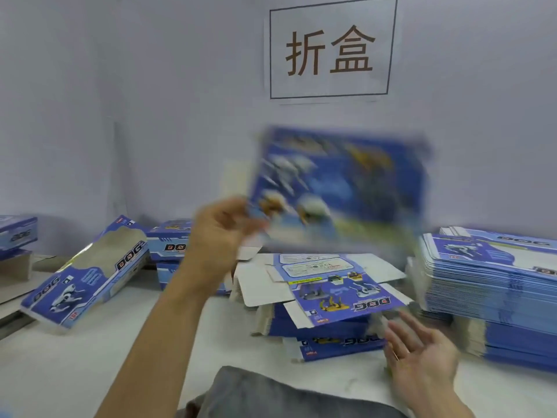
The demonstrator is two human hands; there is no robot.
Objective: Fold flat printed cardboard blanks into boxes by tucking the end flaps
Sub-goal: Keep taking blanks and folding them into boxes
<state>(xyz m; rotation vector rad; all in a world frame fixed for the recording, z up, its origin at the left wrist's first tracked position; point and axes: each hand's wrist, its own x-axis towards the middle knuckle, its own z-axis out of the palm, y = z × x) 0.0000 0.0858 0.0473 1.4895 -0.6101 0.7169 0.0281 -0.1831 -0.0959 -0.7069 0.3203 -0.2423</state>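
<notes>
My left hand (221, 233) pinches the lower left corner of a blue printed cardboard blank (340, 188) and holds it up in the air, blurred by motion, in front of the wall. My right hand (422, 357) hovers open, palm up, at the near right edge of a stack of flat blanks (328, 285) lying on the table; it holds nothing. Whether its fingertips touch the stack I cannot tell.
A taller pile of flat blanks (494, 285) stands at the right. Folded blue boxes (87, 273) lie tilted at the left, with more (171, 245) behind them and at the far left edge (18, 233). The white table (90, 372) meets a wall bearing a paper sign (331, 49). A grey trouser leg (271, 396) shows at the bottom.
</notes>
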